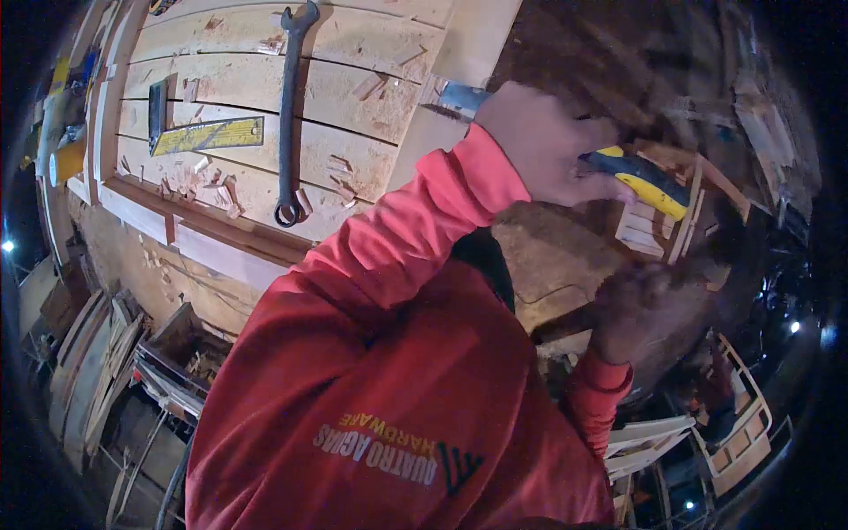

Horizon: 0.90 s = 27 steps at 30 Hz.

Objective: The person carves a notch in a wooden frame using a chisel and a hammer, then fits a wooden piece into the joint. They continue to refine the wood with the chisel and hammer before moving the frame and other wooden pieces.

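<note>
Head view shows the left hand (548, 146) wrapped tight on a yellow-handled tool (649, 181), steadying it against a small wooden frame (658, 225); the right hand (632, 309) closes, blurred, below it; a wrench (287, 106) lies on the bench (371, 97).

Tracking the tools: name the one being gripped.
The yellow-and-black-handled tool with a metal blade, gripped in the left hand; the long grey steel spanner lies loose on the wooden planks.

place: woodworking shop | signs: plank bench (353, 115), wrench (287, 115) (chips everywhere), stacked timber (88, 371)

Wrench (288, 115) and perhaps a ruler (208, 136) on planks (353, 97).
</note>
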Each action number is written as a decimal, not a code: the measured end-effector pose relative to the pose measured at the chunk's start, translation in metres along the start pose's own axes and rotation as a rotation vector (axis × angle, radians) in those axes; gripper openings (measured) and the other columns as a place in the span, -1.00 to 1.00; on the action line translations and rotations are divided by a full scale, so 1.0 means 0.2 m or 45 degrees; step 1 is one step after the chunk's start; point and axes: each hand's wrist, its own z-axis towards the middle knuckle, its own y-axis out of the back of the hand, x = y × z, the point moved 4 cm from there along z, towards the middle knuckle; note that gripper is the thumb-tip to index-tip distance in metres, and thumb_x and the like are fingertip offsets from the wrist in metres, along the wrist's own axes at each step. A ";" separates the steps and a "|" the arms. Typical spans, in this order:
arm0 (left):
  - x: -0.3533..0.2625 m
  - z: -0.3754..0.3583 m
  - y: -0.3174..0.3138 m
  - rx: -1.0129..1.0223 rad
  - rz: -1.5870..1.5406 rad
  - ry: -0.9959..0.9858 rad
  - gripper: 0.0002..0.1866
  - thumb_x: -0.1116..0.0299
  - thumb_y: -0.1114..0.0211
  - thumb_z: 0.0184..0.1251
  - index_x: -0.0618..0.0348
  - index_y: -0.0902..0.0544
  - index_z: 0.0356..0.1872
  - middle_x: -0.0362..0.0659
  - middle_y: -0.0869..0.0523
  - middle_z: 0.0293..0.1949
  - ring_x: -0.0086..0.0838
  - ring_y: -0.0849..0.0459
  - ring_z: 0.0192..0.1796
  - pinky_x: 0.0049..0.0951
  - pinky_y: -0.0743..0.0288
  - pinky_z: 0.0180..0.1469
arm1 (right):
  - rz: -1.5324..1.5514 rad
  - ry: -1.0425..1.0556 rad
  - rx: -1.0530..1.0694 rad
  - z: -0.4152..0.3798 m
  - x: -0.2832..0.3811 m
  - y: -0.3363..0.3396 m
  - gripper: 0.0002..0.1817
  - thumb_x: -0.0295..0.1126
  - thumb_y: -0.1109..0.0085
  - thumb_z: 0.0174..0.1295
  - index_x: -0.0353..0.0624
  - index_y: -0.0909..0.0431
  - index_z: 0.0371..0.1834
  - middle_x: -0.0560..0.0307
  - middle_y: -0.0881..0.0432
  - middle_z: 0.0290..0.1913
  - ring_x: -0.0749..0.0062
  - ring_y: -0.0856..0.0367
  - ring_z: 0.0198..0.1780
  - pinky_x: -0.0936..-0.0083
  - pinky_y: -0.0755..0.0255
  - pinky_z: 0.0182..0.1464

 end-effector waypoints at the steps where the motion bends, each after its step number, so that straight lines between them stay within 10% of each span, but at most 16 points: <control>1: -0.01 0.01 0.01 0.002 0.026 -0.002 -0.41 -0.49 -0.34 0.16 -0.16 -0.79 -0.33 -0.20 -0.62 -0.70 -0.13 -0.71 -0.58 -0.14 -0.54 -0.53 | 0.349 -0.224 -0.002 0.03 -0.05 0.00 -0.79 -0.46 -0.23 0.34 -0.10 -0.45 -0.02 0.28 -0.53 -0.37 0.62 -0.48 -0.49 0.63 -0.36 -0.48; 3: -0.02 0.02 0.02 0.052 -0.007 0.026 -0.41 -0.49 -0.33 0.17 -0.15 -0.77 -0.34 -0.20 -0.63 -0.68 -0.14 -0.70 -0.59 -0.13 -0.53 -0.53 | -0.670 0.074 0.037 -0.01 0.04 -0.08 -0.82 -0.54 -0.23 0.30 -0.08 -0.44 -0.14 0.28 -0.48 -0.41 0.59 -0.43 -0.50 0.59 -0.39 -0.46; 10: -0.08 0.06 0.47 -0.326 0.110 -0.047 -0.45 -0.32 -0.57 0.05 -0.03 -0.75 -0.30 -0.18 -0.67 -0.56 -0.23 -0.67 -0.62 -0.25 -0.47 -0.57 | -1.106 0.431 0.174 0.16 0.16 -0.04 -0.87 -0.43 -0.30 0.34 -0.19 -0.56 -0.15 0.23 -0.51 -0.38 0.52 -0.48 -0.41 0.43 -0.45 -0.33; 15: -0.03 -0.11 0.65 -0.082 0.273 0.194 -0.55 -0.09 -0.60 0.07 -0.04 -0.77 -0.15 -0.19 -0.69 -0.46 -0.24 -0.65 -0.57 -0.26 -0.50 -0.48 | -1.343 0.845 0.611 0.45 0.31 -0.45 -0.64 -0.35 -0.34 0.37 -0.30 -0.59 0.14 0.02 -0.68 -0.24 0.26 -0.66 -0.16 0.34 -0.55 0.01; 17: -0.11 -0.23 0.62 0.051 0.305 0.297 -0.58 0.00 -0.58 0.08 -0.08 -0.78 -0.08 -0.20 -0.71 -0.38 -0.25 -0.69 -0.46 -0.26 -0.53 -0.38 | -1.180 1.236 0.817 0.55 0.38 -0.75 -0.53 -0.31 -0.35 0.37 -0.33 -0.54 0.26 -0.14 -0.72 -0.03 0.18 -0.72 0.02 0.27 -0.55 0.14; 19: -0.20 -0.32 0.54 0.163 0.417 0.385 -0.59 0.09 -0.55 0.09 -0.13 -0.78 -0.01 -0.23 -0.73 -0.28 -0.28 -0.74 -0.31 -0.25 -0.57 -0.26 | -1.163 1.031 1.050 0.67 0.45 -1.07 -0.47 -0.34 -0.34 0.35 -0.27 -0.49 0.35 -0.30 -0.68 0.17 -0.04 -0.71 0.18 0.16 -0.56 0.20; 23: -0.40 -0.40 0.34 0.086 0.522 0.473 -0.55 0.20 -0.47 0.05 -0.23 -0.78 0.07 -0.32 -0.72 -0.15 -0.35 -0.73 -0.10 -0.24 -0.55 -0.08 | -1.513 1.636 1.212 0.85 0.53 -1.63 -0.53 -0.36 -0.29 0.29 -0.14 -0.55 0.28 -0.29 -0.68 0.06 -0.41 -0.64 0.07 -0.05 -0.57 0.10; 27: -0.56 -0.27 0.17 -0.150 0.622 0.530 -0.52 0.21 -0.43 -0.03 -0.25 -0.78 0.04 -0.34 -0.72 -0.09 -0.40 -0.70 -0.09 -0.22 -0.52 0.02 | -1.698 1.850 1.297 0.92 0.54 -1.82 -0.59 -0.39 -0.25 0.31 -0.23 -0.60 0.22 -0.28 -0.70 -0.03 -0.26 -0.66 0.04 -0.01 -0.53 0.10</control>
